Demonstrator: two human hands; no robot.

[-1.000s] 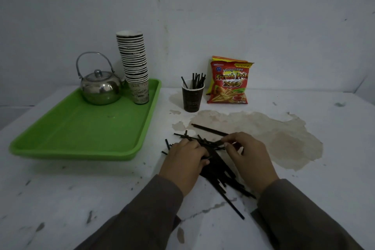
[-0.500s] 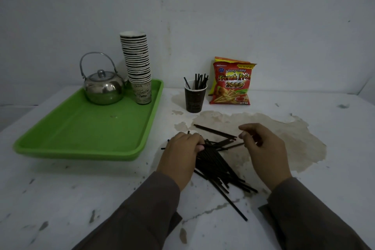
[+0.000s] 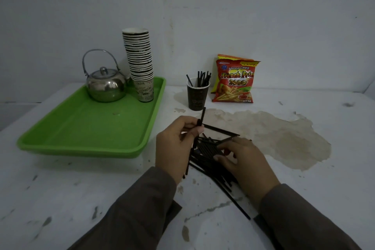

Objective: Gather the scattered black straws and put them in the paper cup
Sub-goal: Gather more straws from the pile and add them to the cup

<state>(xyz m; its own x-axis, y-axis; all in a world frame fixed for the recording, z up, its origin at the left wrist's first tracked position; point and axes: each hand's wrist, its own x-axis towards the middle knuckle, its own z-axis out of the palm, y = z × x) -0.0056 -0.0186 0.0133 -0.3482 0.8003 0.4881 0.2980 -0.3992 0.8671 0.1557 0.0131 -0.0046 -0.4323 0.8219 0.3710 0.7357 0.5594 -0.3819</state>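
Note:
A pile of black straws (image 3: 209, 149) lies scattered on the white table in front of me. My left hand (image 3: 178, 144) grips a small bunch of black straws (image 3: 202, 115), held nearly upright above the pile. My right hand (image 3: 241, 160) rests on the pile with fingers curled over several straws. A dark paper cup (image 3: 197, 97) stands behind the pile, with several straws standing in it.
A green tray (image 3: 81, 144) at the left carries a steel kettle (image 3: 105, 85) and a tall stack of paper cups (image 3: 141, 65). A red snack bag (image 3: 235, 81) leans against the wall by the cup. A brown stain (image 3: 284, 138) spreads across the table at the right.
My left hand has lifted off the table with a bunch of straws. My right hand has moved left and down onto the pile.

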